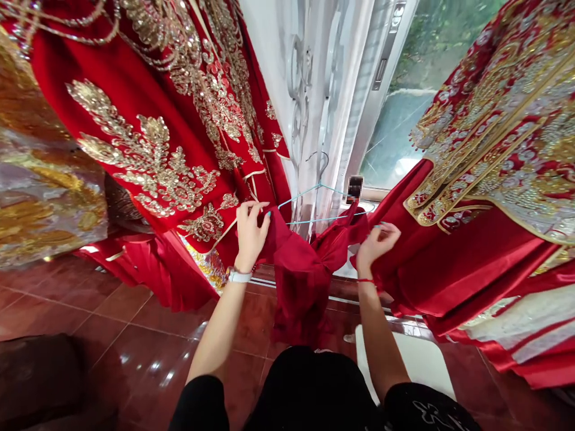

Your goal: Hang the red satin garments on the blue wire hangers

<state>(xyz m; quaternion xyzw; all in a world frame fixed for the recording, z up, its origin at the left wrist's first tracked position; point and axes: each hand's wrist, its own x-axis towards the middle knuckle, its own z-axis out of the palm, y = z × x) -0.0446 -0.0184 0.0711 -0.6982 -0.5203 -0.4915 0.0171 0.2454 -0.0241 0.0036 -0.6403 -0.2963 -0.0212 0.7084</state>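
A dark red dress [302,269] hangs in front of me on a thin light-blue hanger [309,195] with a metal hook. My left hand [251,233] is at the dress's left shoulder, thumb and fingers brought together at its edge. On the opposite side, my right hand [377,242] has curled fingers at the right shoulder edge, near the hanger's end. The exact grip points are partly hidden by the fingers. Below the bodice, the skirt drops toward the floor.
Red gowns with gold beading [148,149] hang close on the left. An embroidered red jacket [503,137] hangs at right. Behind are a white curtain [309,90] and a window [404,120]. A white stool [426,359] stands on the tiled floor [130,341] by my right arm.
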